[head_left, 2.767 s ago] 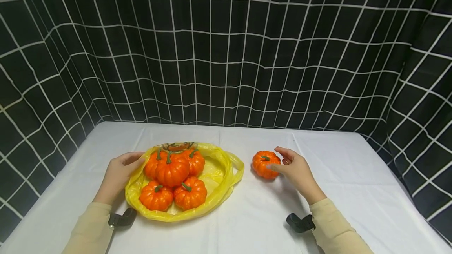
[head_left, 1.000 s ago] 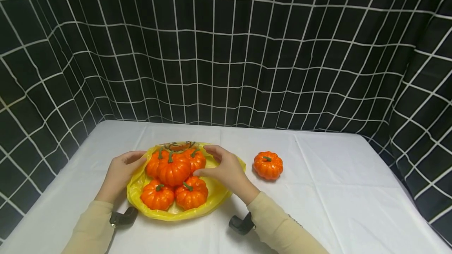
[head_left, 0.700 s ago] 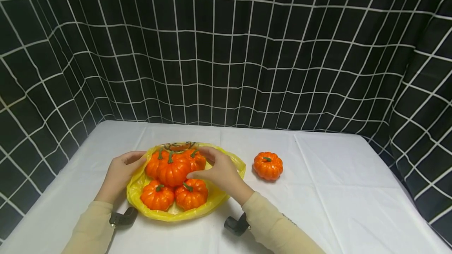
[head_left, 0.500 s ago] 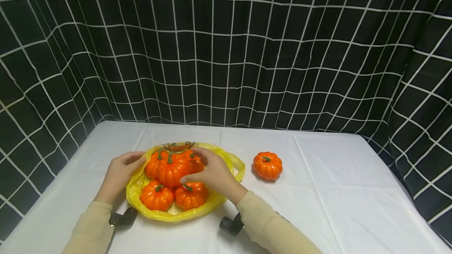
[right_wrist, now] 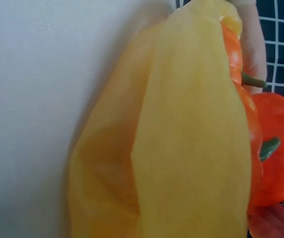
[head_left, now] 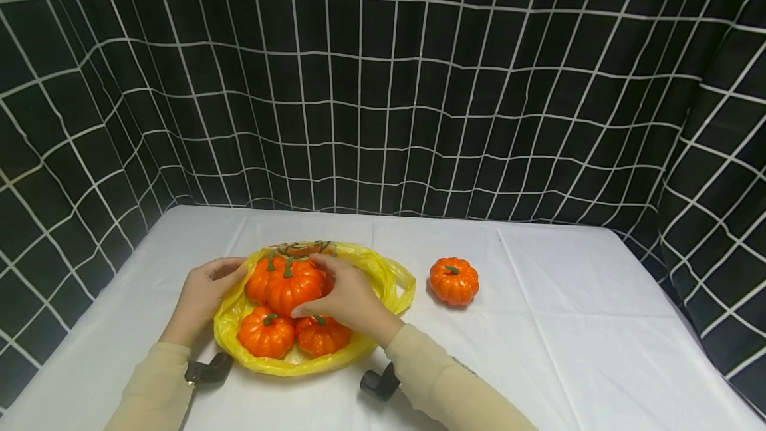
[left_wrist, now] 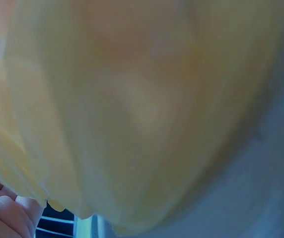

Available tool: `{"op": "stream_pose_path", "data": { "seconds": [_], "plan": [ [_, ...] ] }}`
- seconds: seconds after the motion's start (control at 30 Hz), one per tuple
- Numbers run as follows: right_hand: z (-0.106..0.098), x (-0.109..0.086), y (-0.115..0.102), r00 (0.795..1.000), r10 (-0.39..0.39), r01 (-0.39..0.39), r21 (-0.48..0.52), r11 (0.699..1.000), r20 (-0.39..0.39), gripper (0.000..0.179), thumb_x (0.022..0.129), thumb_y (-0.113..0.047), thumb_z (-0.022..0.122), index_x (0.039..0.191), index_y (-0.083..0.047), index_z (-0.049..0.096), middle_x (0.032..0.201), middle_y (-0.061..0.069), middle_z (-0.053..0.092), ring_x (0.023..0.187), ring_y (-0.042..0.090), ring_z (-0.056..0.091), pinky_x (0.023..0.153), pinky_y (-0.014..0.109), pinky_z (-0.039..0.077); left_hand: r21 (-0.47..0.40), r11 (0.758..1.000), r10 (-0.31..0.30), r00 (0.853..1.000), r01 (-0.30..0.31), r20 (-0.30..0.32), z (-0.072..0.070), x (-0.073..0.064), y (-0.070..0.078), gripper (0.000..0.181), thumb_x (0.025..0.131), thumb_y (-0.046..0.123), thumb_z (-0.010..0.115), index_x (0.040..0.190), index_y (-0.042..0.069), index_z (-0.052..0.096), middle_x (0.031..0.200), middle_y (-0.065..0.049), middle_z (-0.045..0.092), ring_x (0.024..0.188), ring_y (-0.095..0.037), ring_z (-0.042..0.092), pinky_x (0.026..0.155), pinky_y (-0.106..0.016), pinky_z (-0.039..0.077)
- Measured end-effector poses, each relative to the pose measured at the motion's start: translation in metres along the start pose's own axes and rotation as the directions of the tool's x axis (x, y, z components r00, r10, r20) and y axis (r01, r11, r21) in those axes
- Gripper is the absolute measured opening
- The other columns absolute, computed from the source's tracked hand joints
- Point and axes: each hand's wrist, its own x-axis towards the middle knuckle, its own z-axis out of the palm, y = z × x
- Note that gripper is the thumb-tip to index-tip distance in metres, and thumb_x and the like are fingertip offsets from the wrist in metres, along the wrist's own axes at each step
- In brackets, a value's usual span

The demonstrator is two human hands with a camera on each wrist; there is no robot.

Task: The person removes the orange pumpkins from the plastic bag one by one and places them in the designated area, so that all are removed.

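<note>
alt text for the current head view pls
Right hand spans the right side of the topmost orange pumpkin among several in a yellow plastic bag; left hand holds the bag's left edge. Right of the bag, a lone orange pumpkin sits on a white-covered table.

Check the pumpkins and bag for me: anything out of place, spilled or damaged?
One thing stands apart: a lone orange mini pumpkin sits upright on the white tablecloth, outside the yellow plastic bag holding the others. I see no spill or damage.
</note>
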Motion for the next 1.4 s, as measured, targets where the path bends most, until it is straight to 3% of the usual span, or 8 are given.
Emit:
{"op": "stream_pose_path", "data": {
  "seconds": [0.2, 0.8, 1.1, 1.4],
  "plan": [
    [0.003, 0.003, 0.001, 1.000, -0.006, 0.006, -0.042, 0.999, 0.003, 0.088, 0.070, -0.030, 0.091, 0.145, -0.011, 0.049, 0.148, 0.006, 0.053, 0.135, 0.026, 0.051, 0.114, 0.043, 0.044, -0.007, 1.000, -0.005, 1.000, 0.005, 0.002, 0.000, 0.001, -0.001, 0.048, 0.101, 0.034, 0.056, 0.136, 0.002, 0.057, 0.141, -0.021, 0.057, 0.136, -0.033, 0.048, 0.114, -0.045, 0.041],
    [0.007, 0.006, -0.002, 0.999, 0.036, -0.036, -0.030, 0.999, -0.008, 0.082, 0.072, -0.028, 0.090, 0.143, -0.012, 0.051, 0.145, 0.007, 0.055, 0.130, 0.028, 0.054, 0.111, 0.046, 0.046, -0.021, 1.000, 0.003, 1.000, -0.003, 0.004, 0.000, 0.002, -0.003, 0.049, 0.100, 0.034, 0.057, 0.136, 0.001, 0.057, 0.141, -0.023, 0.057, 0.136, -0.034, 0.048, 0.115, -0.047, 0.040],
    [0.002, 0.006, -0.002, 0.998, 0.032, -0.029, 0.054, 0.998, -0.055, 0.082, 0.072, -0.024, 0.090, 0.143, -0.015, 0.052, 0.147, 0.007, 0.053, 0.132, 0.030, 0.053, 0.111, 0.047, 0.046, -0.020, 1.000, 0.012, 1.000, -0.012, -0.005, 0.001, 0.002, -0.003, 0.047, 0.100, 0.033, 0.057, 0.135, 0.001, 0.058, 0.139, -0.022, 0.058, 0.134, -0.033, 0.050, 0.113, -0.045, 0.042],
    [-0.020, -0.002, -0.008, 0.998, 0.016, -0.005, 0.173, 0.985, -0.064, 0.079, 0.074, -0.019, 0.088, 0.143, -0.011, 0.051, 0.147, 0.008, 0.053, 0.134, 0.030, 0.054, 0.108, 0.042, 0.049, -0.028, 1.000, 0.002, 1.000, -0.002, -0.002, 0.000, 0.002, -0.004, 0.047, 0.100, 0.032, 0.058, 0.135, 0.001, 0.057, 0.141, -0.023, 0.057, 0.136, -0.035, 0.047, 0.115, -0.048, 0.040]
  ]
}}
